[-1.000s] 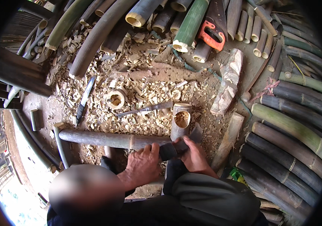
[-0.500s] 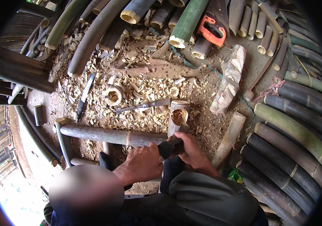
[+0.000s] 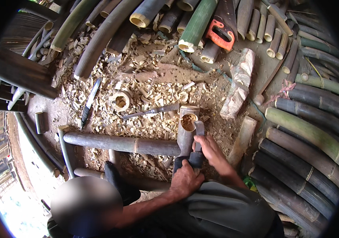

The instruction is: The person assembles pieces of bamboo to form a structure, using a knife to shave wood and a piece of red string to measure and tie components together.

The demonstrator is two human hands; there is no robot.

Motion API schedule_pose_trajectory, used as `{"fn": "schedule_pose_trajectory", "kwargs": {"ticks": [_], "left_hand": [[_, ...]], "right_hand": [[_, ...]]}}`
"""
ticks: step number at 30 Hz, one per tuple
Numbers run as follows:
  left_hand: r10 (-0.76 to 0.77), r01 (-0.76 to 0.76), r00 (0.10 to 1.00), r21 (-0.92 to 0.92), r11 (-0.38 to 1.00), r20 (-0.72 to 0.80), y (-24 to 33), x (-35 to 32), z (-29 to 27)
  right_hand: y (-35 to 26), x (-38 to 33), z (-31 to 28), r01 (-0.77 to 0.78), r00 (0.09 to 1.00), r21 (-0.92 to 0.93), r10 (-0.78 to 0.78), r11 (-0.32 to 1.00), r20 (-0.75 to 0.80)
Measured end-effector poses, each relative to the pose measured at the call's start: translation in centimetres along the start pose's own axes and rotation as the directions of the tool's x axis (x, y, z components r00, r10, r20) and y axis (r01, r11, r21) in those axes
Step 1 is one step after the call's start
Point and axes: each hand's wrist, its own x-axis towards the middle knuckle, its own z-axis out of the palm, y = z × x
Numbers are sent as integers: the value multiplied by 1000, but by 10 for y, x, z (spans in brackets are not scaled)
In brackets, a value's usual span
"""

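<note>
A short upright bamboo section [image 3: 185, 139] stands before me, a round hole cut in its side, with wood chips in the opening. The metal blade of a gouge [image 3: 199, 129] lies at the near right edge of that hole. My left hand [image 3: 186, 180] is closed round the lower end of the gouge's dark handle. My right hand [image 3: 211, 150] grips the tool higher up, by the blade, fingers curled on it. Just beyond the bamboo section, a slim chisel [image 3: 151, 111] rests on the shavings. A knife [image 3: 90, 104] with a dark handle lies farther left.
A hollow bamboo ring [image 3: 120, 101] sits among scattered wood chips [image 3: 149, 95]. A horizontal bamboo pole [image 3: 122, 142] crosses in front of me. An orange-handled saw [image 3: 220, 35] lies at the back. Bamboo poles [image 3: 308, 146] are stacked right; a rough log [image 3: 239, 83] lies nearer.
Both hands have shifted right with the gouge, which now points more straight away from me. My left hand has dropped nearer to my lap, and the blade shows more clearly.
</note>
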Motion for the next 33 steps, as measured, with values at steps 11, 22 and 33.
{"fn": "schedule_pose_trajectory", "kwargs": {"ticks": [11, 22, 33], "left_hand": [[183, 7, 887, 408, 913, -424, -27, 0, -121], [501, -76, 861, 996, -53, 92, 134, 9, -106], [15, -233, 886, 418, 878, 463, 19, 72, -235]], "right_hand": [[-25, 17, 81, -51, 998, 690, 13, 722, 59], [-39, 5, 58, -124, 944, 992, -309, -5, 117], [-35, 19, 97, -242, 970, 908, 86, 341, 227]]}}
